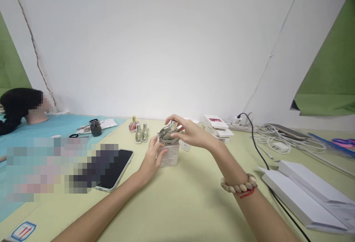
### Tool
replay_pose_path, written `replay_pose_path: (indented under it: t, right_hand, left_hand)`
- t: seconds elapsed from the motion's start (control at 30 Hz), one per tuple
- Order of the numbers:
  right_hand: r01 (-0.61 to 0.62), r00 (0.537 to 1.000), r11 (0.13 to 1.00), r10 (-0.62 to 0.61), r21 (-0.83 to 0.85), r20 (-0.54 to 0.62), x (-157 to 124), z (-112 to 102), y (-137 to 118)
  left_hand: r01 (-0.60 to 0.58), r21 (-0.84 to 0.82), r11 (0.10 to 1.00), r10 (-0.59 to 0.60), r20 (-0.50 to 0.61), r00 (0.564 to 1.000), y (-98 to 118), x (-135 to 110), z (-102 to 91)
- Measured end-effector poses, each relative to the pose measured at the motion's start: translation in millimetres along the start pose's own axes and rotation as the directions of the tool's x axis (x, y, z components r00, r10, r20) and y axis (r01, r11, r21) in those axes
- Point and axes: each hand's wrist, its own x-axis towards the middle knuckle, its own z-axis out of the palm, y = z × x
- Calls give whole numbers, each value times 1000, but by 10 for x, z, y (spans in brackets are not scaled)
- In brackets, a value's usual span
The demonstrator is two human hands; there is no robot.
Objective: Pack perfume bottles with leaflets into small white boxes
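The bottle [165, 134] is at the top of the box [170, 157], near the middle of the table [191, 205], its silver cap [173, 125] toward my right hand [191, 133]. I cannot tell whether its base is inside the box. My right hand grips the bottle near the cap, thumb in front and fingers curved over. My left hand [152, 155] grips the box by its left side, thumb across the front. A bead bracelet [241, 187] with a red string circles my right wrist.

Just beyond, to the left, two small clear bottles [138, 135] stand side by side, with a pink bottle [133, 125] behind them. The phone [121, 165] lies left of my left hand, screen dark. To the right of my right hand is a stack of small boxes [217, 126].

Farther left, a dark jar [95, 128] stands on the blue cloth [65, 121], and a black-haired head [23, 103] sits beyond it. Far right are a black cable [253, 136], white cables [298, 147] and white cartons [302, 197]. A white wall [177, 49] rises behind everything.
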Motion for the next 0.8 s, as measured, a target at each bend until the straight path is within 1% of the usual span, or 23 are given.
replay_pose_path:
  t: [0.13,0.2,0.3,0.37,0.43,0.5,0.6,0.73,0.8]
  right_hand:
    - [1,1000,1000,-1,21,20,-6,-3,69]
    - [10,1000,999,-10,34,10,-3,6,83]
    - [42,999,999,-42,24,-2,14,54,92]
    - [29,999,999,-29,13,25,28,100,98]
    - [-3,998,1000,2,7,67,38,146,110]
    - [-26,994,1000,25,11,110,42,182,130]
    - [-60,984,998,53,33,170,40,219,168]
    - [-91,967,993,70,76,244,42,249,189]
    - [-83,962,995,65,57,265,42,241,171]
  left_hand:
    - [34,-30,999,-33,31,999,-29,-27,12]
    - [37,-56,998,-34,46,998,-63,-41,34]
    - [29,-141,990,-26,27,999,-112,-61,76]
    - [60,-221,973,-58,18,998,-117,-66,88]
    - [113,-261,959,-108,34,994,-90,-60,77]
    - [142,-233,962,-129,66,989,-47,-43,51]
    - [135,-163,977,-120,96,988,-2,-15,19]
    - [156,-133,979,-144,96,985,-15,1,13]
    - [160,-137,978,-148,99,984,-31,0,11]
